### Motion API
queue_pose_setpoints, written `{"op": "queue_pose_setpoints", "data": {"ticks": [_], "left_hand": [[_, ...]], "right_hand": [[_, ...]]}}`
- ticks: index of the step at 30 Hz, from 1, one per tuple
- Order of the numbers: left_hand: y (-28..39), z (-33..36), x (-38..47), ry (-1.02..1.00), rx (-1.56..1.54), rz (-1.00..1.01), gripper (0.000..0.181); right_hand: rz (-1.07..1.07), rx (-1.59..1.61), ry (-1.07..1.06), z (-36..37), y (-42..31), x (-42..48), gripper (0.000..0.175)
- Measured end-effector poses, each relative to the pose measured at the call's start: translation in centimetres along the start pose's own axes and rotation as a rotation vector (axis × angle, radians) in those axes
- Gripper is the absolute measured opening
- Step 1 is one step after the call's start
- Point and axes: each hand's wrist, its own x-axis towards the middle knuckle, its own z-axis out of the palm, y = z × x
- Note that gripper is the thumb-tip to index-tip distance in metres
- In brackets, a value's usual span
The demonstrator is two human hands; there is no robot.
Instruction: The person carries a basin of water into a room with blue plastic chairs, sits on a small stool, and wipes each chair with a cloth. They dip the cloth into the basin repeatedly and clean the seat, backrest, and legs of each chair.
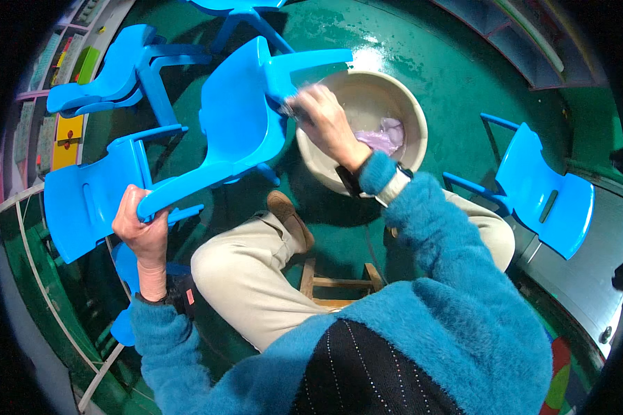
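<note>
A small blue plastic chair (237,106) is held tipped on its side in front of me. My left hand (141,223) grips the end of one of its legs. My right hand (322,116), blurred by motion, presses a small greyish scrubbing pad or cloth (289,109) against the chair near the base of another leg. What the pad is made of cannot be made out. Just beyond my right wrist stands a round beige plastic basin (420,122) with a wet lilac cloth (389,136) inside. Part of the basin is hidden behind my right hand and forearm.
More blue chairs stand or lie at the left (78,202), upper left (130,67), top (239,6) and right (545,192). A wooden stool frame (337,282) is below me. Toy shelves (65,93) line the left; the green floor (446,72) looks wet beyond the basin.
</note>
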Motion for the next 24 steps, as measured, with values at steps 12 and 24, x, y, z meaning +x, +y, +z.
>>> {"op": "queue_pose_setpoints", "data": {"ticks": [12,24], "left_hand": [[0.7,0.3,0.3,-0.018,-0.021,0.01,0.029],[0.9,0.3,0.3,-0.003,0.009,-0.018,0.025]], "right_hand": [[0.267,-0.062,-0.132,0.1,0.3,-0.7,0.034],[0.163,-0.09,-0.076,0.3,0.2,-1.3,0.033]]}}
